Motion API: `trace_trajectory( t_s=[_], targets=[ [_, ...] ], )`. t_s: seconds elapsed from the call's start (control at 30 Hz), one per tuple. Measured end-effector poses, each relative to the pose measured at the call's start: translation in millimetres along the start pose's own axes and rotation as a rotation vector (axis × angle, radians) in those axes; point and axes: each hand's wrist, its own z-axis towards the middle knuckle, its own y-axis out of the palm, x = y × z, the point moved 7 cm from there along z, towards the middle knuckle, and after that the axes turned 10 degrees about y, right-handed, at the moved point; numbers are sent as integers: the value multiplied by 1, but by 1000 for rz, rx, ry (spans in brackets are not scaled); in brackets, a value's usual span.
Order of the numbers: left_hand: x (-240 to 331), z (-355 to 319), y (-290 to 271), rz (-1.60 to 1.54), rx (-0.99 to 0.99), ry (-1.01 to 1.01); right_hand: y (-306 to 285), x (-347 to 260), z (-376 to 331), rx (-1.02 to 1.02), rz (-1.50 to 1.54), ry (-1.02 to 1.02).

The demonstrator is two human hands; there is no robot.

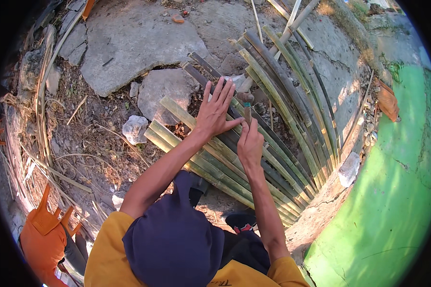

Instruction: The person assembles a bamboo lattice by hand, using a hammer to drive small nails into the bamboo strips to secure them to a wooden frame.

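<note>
Bamboo strips [285, 184], over a dozen, underlie two hands [215, 114], one hammer [247, 109].

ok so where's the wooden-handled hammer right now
In the head view, the wooden-handled hammer is above and right of centre, gripped in the bare right hand over long green and dark bamboo strips, right of the spread left hand.
</note>
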Motion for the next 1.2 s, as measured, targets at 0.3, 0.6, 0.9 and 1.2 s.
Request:
trace_trajectory(
  t_s=[0.3,0.6,0.9,1.2],
  targets=[
    [0,0,-1,17,19,-5,-6,-3,6,-44,-116,92],
    [-1,1,-3,43,0,-8,-5,2,5,5,0,8],
    [3,5,-5,38,-14,-6,-3,1,5,-1,-91,15],
    [-2,0,-6,58,10,-19,-26,-42,-2,107,163,-26]
  ],
)
